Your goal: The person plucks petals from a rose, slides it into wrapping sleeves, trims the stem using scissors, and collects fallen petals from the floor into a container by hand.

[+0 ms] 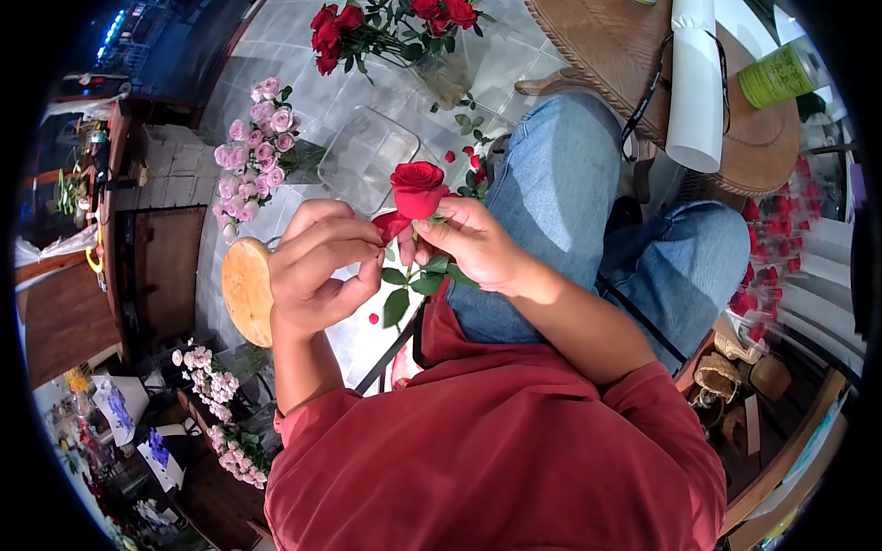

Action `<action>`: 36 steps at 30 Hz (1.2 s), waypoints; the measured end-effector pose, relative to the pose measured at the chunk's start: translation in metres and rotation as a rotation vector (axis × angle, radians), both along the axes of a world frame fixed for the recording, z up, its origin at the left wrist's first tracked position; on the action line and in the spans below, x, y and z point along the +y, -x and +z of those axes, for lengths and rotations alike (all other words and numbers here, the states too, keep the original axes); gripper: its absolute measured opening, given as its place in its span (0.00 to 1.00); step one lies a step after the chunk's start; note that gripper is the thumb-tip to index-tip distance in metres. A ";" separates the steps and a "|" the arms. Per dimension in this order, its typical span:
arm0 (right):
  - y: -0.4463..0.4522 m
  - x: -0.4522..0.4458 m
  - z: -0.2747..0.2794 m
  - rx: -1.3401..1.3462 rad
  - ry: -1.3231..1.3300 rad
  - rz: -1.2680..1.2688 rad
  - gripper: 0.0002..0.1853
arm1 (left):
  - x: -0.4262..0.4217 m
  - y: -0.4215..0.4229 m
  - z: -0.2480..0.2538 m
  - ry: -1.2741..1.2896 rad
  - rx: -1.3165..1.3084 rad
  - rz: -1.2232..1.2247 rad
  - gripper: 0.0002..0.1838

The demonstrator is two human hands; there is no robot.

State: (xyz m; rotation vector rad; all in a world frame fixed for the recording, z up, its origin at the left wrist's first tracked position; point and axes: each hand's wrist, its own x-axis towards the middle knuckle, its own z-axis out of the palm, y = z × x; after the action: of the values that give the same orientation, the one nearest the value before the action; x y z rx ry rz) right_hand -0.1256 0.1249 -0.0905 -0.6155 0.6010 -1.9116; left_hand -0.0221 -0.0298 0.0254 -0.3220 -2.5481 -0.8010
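A single red rose (418, 188) stands upright in front of my chest, its bloom open at the top. My right hand (478, 246) is closed around its stem just below the bloom. Beside the bloom, a red petal (390, 225) is pinched between the thumb and fingers of my left hand (322, 262). Whether that petal is still attached to the flower I cannot tell. Green leaves (397, 307) on the stem hang below my hands, while the stem's lower end is hard to make out.
Beyond my hands, a clear plastic bin (354, 151) stands on the tiled floor. Pink roses (253, 156) lie to its left; red roses (335, 32) fill a vase behind. A round wooden stool (246, 292) is at left, and a wicker table (588, 41) holds a white roll (694, 101).
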 end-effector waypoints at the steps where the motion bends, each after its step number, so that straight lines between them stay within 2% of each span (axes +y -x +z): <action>1: 0.001 0.001 0.000 -0.052 0.018 0.022 0.11 | 0.000 0.001 -0.003 -0.024 0.023 0.002 0.11; 5: 0.001 0.002 0.001 -0.024 0.025 0.066 0.11 | 0.005 0.004 -0.006 -0.149 0.050 0.041 0.12; 9: 0.002 0.003 0.004 -0.024 0.008 0.072 0.11 | 0.001 0.001 -0.011 -0.077 0.037 0.017 0.13; 12: 0.002 0.003 0.001 -0.031 0.070 0.121 0.11 | -0.007 -0.005 -0.014 -0.163 0.040 -0.029 0.14; 15: 0.007 0.004 -0.003 -0.068 0.160 0.170 0.11 | -0.006 -0.014 -0.020 -0.493 0.113 0.050 0.11; 16: 0.008 0.005 -0.003 -0.097 0.190 0.170 0.11 | -0.008 -0.017 -0.019 -0.493 0.112 0.049 0.11; 18: 0.008 0.006 -0.001 -0.121 0.151 0.143 0.11 | -0.013 -0.023 -0.012 -0.449 -0.222 0.066 0.12; 19: 0.008 0.005 -0.002 -0.099 0.125 0.101 0.11 | -0.021 -0.026 -0.013 -0.286 -0.412 0.052 0.12; 20: 0.007 0.004 -0.002 -0.076 0.100 0.060 0.11 | -0.020 -0.027 -0.013 -0.285 -0.411 0.053 0.12; 22: 0.007 0.002 -0.003 -0.065 0.084 0.056 0.11 | -0.016 -0.028 -0.010 -0.119 -0.814 0.190 0.13; 25: 0.010 0.007 -0.001 -0.159 0.034 0.073 0.11 | -0.031 -0.026 -0.051 -0.171 -0.852 0.377 0.16; 26: 0.010 0.006 0.000 -0.146 0.038 0.081 0.11 | -0.036 -0.025 -0.073 -0.189 -0.841 0.486 0.19; 27: 0.008 0.005 -0.001 -0.104 0.011 0.024 0.12 | -0.041 -0.029 -0.105 -0.190 -0.823 0.495 0.19; 29: 0.008 0.003 -0.002 -0.059 -0.044 -0.040 0.13 | -0.055 -0.032 -0.175 -0.049 -0.386 0.976 0.26; 30: 0.007 0.003 -0.003 -0.046 -0.039 -0.038 0.13 | -0.062 -0.029 -0.191 -0.053 -0.371 0.978 0.26; 32: 0.005 0.001 -0.005 -0.096 -0.071 -0.111 0.12 | -0.077 -0.022 -0.218 -1.264 -0.698 1.210 0.30; 33: 0.006 0.002 -0.005 -0.092 -0.077 -0.102 0.12 | -0.087 -0.025 -0.253 -1.267 -0.692 1.206 0.30; 34: 0.005 0.001 -0.007 -0.088 -0.079 -0.099 0.12 | -0.095 -0.031 -0.297 -1.651 -0.577 1.088 0.26; 35: 0.003 0.000 -0.010 -0.089 -0.078 -0.110 0.12 | -0.101 -0.032 -0.319 -2.018 -0.439 0.930 0.23; 36: 0.003 -0.001 -0.011 -0.090 -0.078 -0.122 0.12 | -0.099 -0.024 -0.318 -2.021 -0.436 0.924 0.23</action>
State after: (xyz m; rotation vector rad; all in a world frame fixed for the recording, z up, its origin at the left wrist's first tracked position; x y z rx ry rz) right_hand -0.1290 0.1234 -0.1016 -0.4496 0.6651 -2.0079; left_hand 0.0018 -0.1287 -0.2930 1.5144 -0.6933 -2.3366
